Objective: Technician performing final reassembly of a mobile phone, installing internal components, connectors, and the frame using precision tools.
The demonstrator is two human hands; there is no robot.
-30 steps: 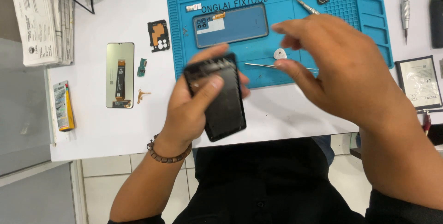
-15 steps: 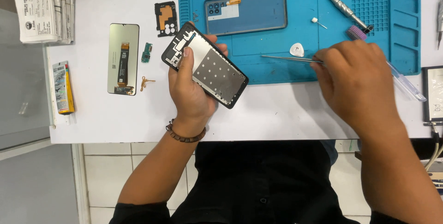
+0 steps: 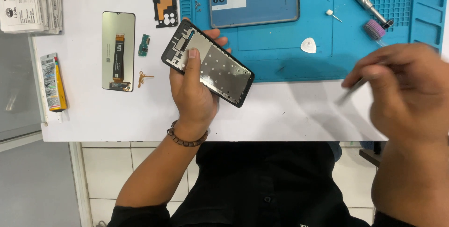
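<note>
My left hand [image 3: 194, 91] grips a black phone frame [image 3: 217, 68] with its bare metal inside facing up, tilted over the white table's front part. My thumb rests on the frame's middle. My right hand [image 3: 402, 89] is off to the right, blurred, pinching thin metal tweezers [image 3: 351, 91] whose tips point left, well apart from the frame. A blue phone back cover [image 3: 255, 2] lies on the blue work mat [image 3: 290, 63] behind the frame.
Left of my hand lie a phone screen [image 3: 118, 51] face down, a small green board [image 3: 143, 45], a black and orange cover piece [image 3: 165, 7] and a glue tube [image 3: 53, 82]. On the mat are a white pick [image 3: 308, 45] and a screwdriver [image 3: 362, 0]. Papers [image 3: 30, 2] lie far left.
My right hand lifted the tweezers off the mat and drew them right and toward me. The left hand laid the frame flatter, inside up.
</note>
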